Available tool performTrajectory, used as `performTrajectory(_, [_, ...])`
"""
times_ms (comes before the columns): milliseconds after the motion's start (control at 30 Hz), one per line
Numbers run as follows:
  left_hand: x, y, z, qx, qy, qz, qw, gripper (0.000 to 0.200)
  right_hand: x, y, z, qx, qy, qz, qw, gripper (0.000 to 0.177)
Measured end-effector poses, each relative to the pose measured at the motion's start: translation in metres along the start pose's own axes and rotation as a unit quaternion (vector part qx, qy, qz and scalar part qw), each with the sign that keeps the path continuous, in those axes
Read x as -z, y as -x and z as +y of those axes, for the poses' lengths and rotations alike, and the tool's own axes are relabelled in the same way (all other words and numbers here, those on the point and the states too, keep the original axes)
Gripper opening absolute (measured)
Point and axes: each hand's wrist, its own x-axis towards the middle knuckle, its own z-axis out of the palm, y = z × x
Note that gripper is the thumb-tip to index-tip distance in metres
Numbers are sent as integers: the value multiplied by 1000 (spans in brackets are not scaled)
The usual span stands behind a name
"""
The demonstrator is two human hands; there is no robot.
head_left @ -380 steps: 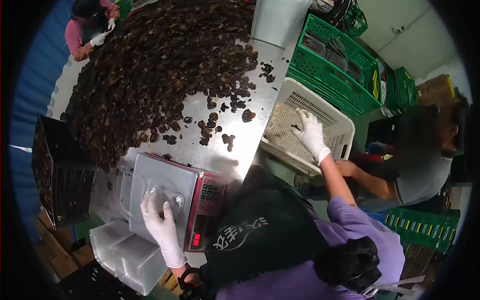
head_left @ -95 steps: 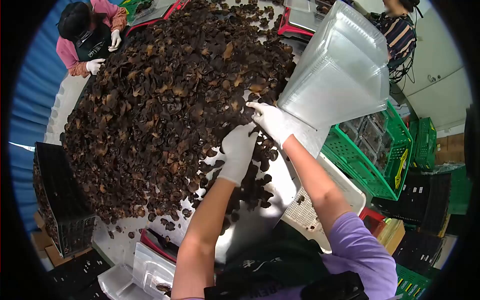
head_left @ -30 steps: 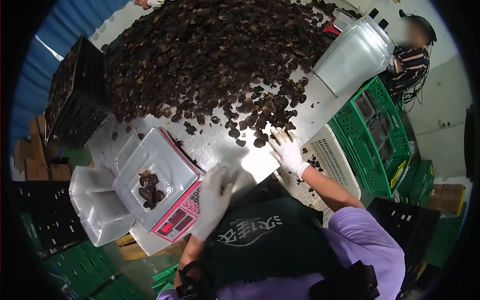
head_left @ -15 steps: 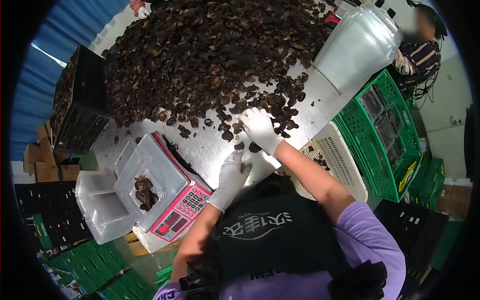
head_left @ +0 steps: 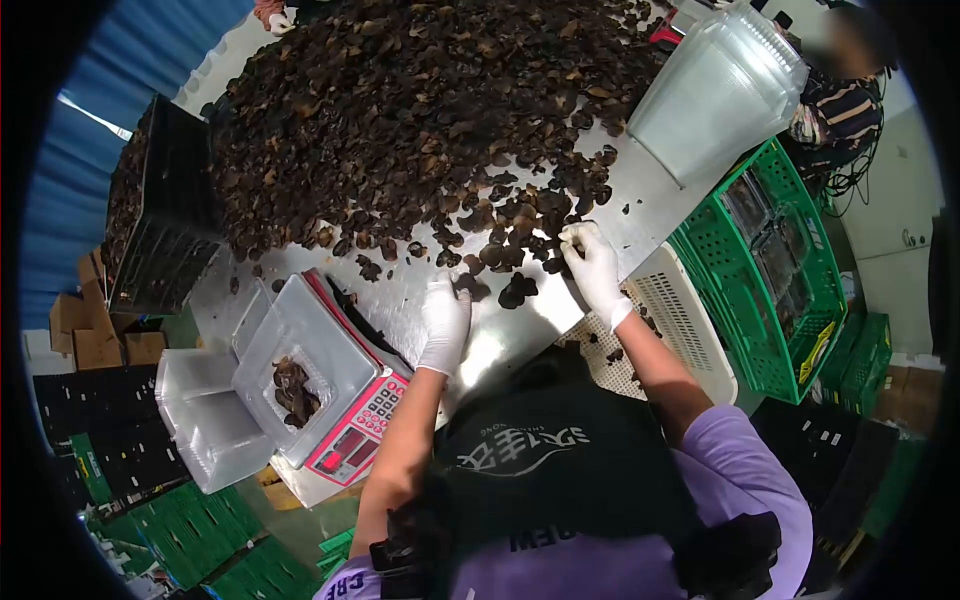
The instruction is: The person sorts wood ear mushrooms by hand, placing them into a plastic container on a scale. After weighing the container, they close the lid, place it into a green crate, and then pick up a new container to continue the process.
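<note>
A large heap of dark brown wood ear mushrooms (head_left: 420, 130) covers much of the metal table. My left hand (head_left: 445, 318), in a white glove, is at the heap's near edge, with thumb and fingers closed on a dark wood ear piece (head_left: 471, 288). Farther right, my gloved right hand (head_left: 596, 268) has its fingers curled together beside loose pieces; whatever is in its fingertips is hidden. Between the hands lies another dark piece (head_left: 517, 291). To the left, a clear plastic container (head_left: 335, 350) holding some wood ears sits on a red-trimmed digital scale (head_left: 355, 440).
Stacked clear containers (head_left: 710, 100) stand at the table's right. A cream perforated basket (head_left: 690, 320) and a green crate (head_left: 770, 270) are below them. A black crate (head_left: 165, 210) stands left. Another person's gloved hand (head_left: 281, 23) shows at the far edge; someone sits at right.
My right hand has moved right, away from the middle pieces. My left hand has moved forward and slightly left, onto a wood ear piece. Pieces near the edge have shifted.
</note>
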Motion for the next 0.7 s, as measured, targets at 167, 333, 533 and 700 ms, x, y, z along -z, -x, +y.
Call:
performTrajectory(167, [-4, 9, 3, -60, 57, 34, 996, 21, -36, 50, -26, 295, 168, -165, 926, 41])
performTrajectory(333, [4, -17, 4, -91, -7, 167, 982, 58, -73, 29, -24, 255, 226, -188, 921, 58])
performTrajectory(533, [-50, -58, 46, -101, -9, 99, 990, 69, -47, -40, 6, 175, 273, -135, 936, 64])
performTrajectory(700, [-49, -47, 69, -99, 90, 82, 988, 66, 39, -83, 12, 125, 213, -28, 969, 54])
